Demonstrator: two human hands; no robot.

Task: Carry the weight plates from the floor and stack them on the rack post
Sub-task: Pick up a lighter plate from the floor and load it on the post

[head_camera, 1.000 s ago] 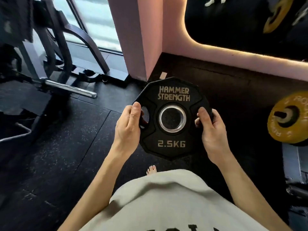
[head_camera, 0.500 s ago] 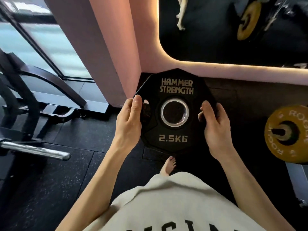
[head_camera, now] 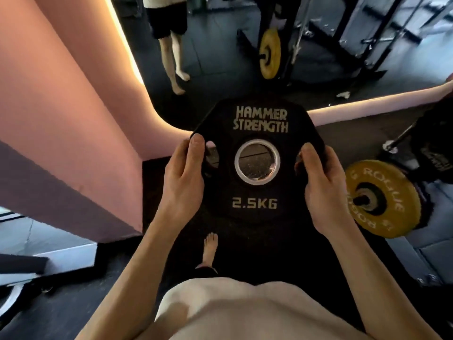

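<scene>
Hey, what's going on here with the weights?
A person is carrying a black 2.5 kg plate in front of them, left hand and right hand gripping its opposite edges. A yellow plate already sits on a post to the right. The black one is not yet on any post.

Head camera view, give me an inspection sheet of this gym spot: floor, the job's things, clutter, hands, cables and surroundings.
Surface: dark rubber floor, one bare foot on it.
Job's things: black plate marked 2.5KG, held up in the air, lettering facing the camera, floor visible through its centre hole. Yellow plate already sits on a post to the right.
Clutter: nothing seen.
Hands: left hand and right hand grip opposite edges of the black plate.
Cables: nothing seen.
Surroundings: pink wall, a mirror with a lit edge, a steel bar end at right.
</scene>
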